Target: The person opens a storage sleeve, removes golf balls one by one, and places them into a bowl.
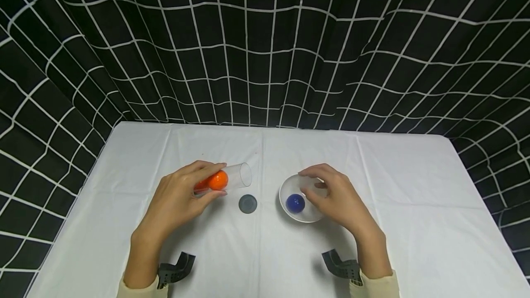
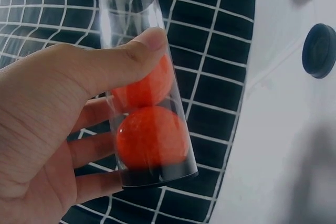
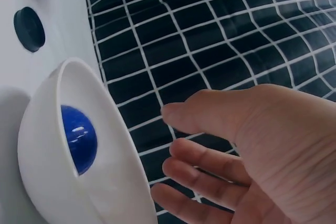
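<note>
My left hand (image 1: pixel 182 194) grips a clear plastic tube (image 2: pixel 131 17), fingers on one side and thumb on the other. Inside the tube are two orange balls (image 2: pixel 152 137), stacked toward its dark closed end. In the head view the tube lies sideways, its clear open mouth pointing right. My right hand (image 1: pixel 335 192) hovers over a white bowl (image 1: pixel 312 217), fingers loosely bent with nothing between them. One shiny blue ball (image 1: pixel 295 203) sits in the bowl, left of the right thumb. The right wrist view shows a gap between the fingertips and the blue ball.
A round dark grey cap (image 1: pixel 247 203) lies on the white tablecloth (image 1: pixel 261 261) between the tube and the bowl. Black cloth with a white grid (image 1: pixel 256 49) rises behind the table and along both sides. Dark straps with brackets (image 1: pixel 175 268) sit at both wrists.
</note>
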`<action>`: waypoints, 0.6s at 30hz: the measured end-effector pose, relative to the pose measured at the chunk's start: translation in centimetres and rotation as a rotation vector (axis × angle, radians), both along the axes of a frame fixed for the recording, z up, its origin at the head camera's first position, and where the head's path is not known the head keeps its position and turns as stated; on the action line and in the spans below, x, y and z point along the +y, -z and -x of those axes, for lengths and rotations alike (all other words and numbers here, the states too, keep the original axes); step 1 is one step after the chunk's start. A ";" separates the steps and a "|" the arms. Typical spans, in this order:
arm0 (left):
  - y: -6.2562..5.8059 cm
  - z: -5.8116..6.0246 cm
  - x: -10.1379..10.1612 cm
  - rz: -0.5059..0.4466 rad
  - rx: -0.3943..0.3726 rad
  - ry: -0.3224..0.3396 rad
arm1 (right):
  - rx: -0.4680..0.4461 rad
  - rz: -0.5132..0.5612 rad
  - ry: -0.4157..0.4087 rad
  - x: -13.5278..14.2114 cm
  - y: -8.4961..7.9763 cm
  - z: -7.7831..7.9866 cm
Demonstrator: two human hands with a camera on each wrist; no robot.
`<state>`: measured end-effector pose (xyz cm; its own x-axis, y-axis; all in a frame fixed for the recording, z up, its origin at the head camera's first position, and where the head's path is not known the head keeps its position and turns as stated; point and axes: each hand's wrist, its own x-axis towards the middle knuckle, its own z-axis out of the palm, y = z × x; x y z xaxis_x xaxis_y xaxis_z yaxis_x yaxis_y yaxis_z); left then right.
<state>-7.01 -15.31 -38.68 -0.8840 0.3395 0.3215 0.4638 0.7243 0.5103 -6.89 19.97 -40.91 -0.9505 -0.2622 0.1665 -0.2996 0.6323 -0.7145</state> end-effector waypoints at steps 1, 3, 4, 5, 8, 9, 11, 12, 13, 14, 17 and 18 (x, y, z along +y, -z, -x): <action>0.0 0.0 0.0 -0.001 0.001 0.002 | 0.004 0.013 -0.004 -0.1 0.0 0.0; 0.0 0.0 0.0 -0.001 0.000 0.005 | 0.009 0.043 -0.010 -0.2 -0.1 0.0; 0.0 0.0 0.0 -0.002 0.000 0.007 | 0.012 0.062 -0.012 -0.4 -0.1 0.0; 0.0 0.0 0.0 -0.002 0.000 0.010 | 0.014 0.080 -0.014 -0.5 -0.1 0.0; 0.0 0.0 0.1 0.001 -0.007 0.013 | 0.019 0.127 -0.016 -0.8 0.0 0.1; 0.0 0.0 0.1 0.003 -0.007 0.015 | 0.022 0.139 -0.016 -0.9 0.0 0.1; 0.0 0.0 0.1 0.009 -0.001 0.018 | 0.024 0.155 -0.019 -1.1 0.1 0.1; 0.0 0.1 0.1 0.013 0.002 0.020 | 0.025 0.161 -0.020 -1.1 0.1 0.1; 0.0 0.1 0.2 0.017 0.005 0.023 | 0.026 0.166 -0.021 -1.2 0.1 0.1; 0.0 0.1 0.2 0.020 0.009 0.026 | 0.026 0.173 -0.024 -1.4 0.1 0.0; 0.0 0.0 0.2 0.034 0.010 0.034 | 0.018 0.195 -0.034 -1.8 0.0 -0.1; 0.0 0.0 0.2 0.041 0.008 0.035 | 0.015 0.201 -0.037 -1.9 -0.1 -0.1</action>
